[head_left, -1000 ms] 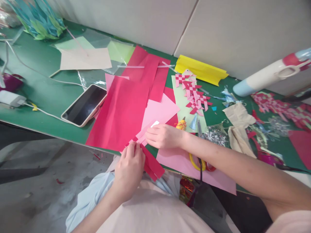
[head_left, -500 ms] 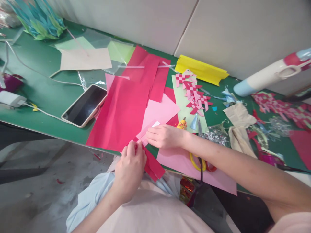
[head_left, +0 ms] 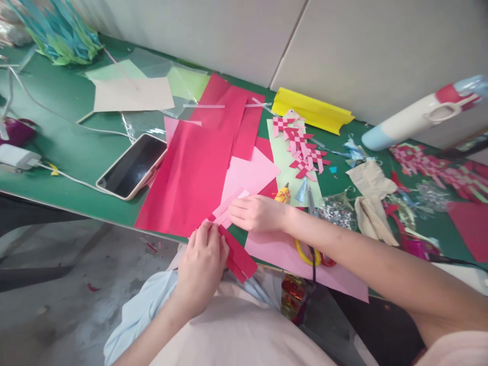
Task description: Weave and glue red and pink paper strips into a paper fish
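Observation:
At the table's front edge, my left hand (head_left: pixel 204 259) is closed on folded red paper strips (head_left: pixel 242 258), whose ends stick out to the right below its fingers. My right hand (head_left: pixel 255 212) is closed on light pink paper strips (head_left: pixel 224 207) that meet the red ones at an angle. The fingertips of both hands are close together, and the crossing of the strips is partly hidden beneath them. Under and behind the hands lie a large red paper sheet (head_left: pixel 190 173) and a pink paper piece (head_left: pixel 249 175). A pink sheet (head_left: pixel 274 246) lies below my right forearm.
Woven pink-and-red paper fish (head_left: pixel 299 142) rest on a pale green sheet. Scissors (head_left: pixel 303 251) lie partly under my right forearm. A phone (head_left: pixel 131 165) is at left, a yellow folded paper (head_left: pixel 312 109) by the wall, a bottle (head_left: pixel 415 117) at right.
The view has shifted slightly. Both hands stay at the paper strips in nearly the same pose, with no clear movement of the strips.

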`<state>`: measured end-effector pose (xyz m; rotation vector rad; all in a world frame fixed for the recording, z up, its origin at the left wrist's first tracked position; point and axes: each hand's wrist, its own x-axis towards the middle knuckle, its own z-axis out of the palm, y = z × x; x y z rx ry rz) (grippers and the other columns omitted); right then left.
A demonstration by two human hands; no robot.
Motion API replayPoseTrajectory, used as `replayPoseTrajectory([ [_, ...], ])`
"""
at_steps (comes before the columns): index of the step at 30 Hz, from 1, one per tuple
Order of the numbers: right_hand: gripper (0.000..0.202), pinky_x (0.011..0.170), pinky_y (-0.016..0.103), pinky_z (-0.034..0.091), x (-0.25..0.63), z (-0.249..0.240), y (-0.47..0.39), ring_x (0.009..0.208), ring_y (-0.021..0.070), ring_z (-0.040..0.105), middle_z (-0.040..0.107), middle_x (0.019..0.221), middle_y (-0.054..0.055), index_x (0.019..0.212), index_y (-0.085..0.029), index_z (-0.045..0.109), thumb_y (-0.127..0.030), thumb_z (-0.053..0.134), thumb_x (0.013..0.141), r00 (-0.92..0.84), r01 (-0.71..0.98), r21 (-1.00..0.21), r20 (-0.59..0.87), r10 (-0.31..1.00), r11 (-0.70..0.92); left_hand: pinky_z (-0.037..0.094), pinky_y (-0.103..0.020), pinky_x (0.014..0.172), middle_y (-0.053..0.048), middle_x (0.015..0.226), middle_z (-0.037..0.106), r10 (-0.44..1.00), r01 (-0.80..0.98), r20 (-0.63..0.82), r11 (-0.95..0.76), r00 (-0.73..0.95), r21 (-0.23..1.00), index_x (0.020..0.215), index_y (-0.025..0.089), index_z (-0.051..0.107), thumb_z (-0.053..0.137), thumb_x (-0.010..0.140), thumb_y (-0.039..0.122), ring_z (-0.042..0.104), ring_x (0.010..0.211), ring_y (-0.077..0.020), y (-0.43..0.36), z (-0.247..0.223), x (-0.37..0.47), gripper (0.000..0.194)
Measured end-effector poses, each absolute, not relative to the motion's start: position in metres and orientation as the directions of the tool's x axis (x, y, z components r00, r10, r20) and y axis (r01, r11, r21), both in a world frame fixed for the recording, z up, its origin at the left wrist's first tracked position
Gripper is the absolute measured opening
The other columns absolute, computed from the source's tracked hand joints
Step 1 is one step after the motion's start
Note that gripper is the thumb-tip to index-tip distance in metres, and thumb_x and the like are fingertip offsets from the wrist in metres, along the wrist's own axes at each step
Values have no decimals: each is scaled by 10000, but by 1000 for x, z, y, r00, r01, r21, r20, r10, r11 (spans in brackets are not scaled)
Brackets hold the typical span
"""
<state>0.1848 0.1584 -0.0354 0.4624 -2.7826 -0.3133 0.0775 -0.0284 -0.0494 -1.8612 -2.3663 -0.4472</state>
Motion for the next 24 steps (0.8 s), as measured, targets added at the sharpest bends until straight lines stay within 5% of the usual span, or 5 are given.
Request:
replayPoseTrajectory([
  [12, 267, 615, 275, 410, 186, -36, 158, 746, 157, 535, 604, 743, 28, 764, -147, 591, -61, 416, 946, -912, -262, 244, 253, -322, 934, 544, -297, 665, -130, 1020, 654, 969, 983, 169, 182, -181, 13, 1001, 123, 678, 495, 873, 135, 622, 893, -231, -22, -40, 82, 223],
  [20, 231, 825, 360, 493, 193, -35, 144, 919, 205, 566, 663, 926, 109, 875, -101, 664, -74, 446, 946, -969, -102, 43, 222, -109, 994, 542, -325, 718, -113, 1023, 681, 929, 969, 316, 131, -194, 211, 892, 132, 662, 512, 857, 128, 652, 828, -233, -26, -49, 70, 153],
  [24, 234, 814, 363, 513, 190, -26, 118, 1004, 221, 565, 643, 1059, 128, 1086, -104, 642, -102, 445, 958, -983, 55, -92, 167, 70, 994, 526, -316, 714, -100, 1008, 690, 921, 964, 340, 109, -189, 242, 846, 148, 633, 504, 855, 117, 659, 817, -225, -26, -52, 68, 133],
])
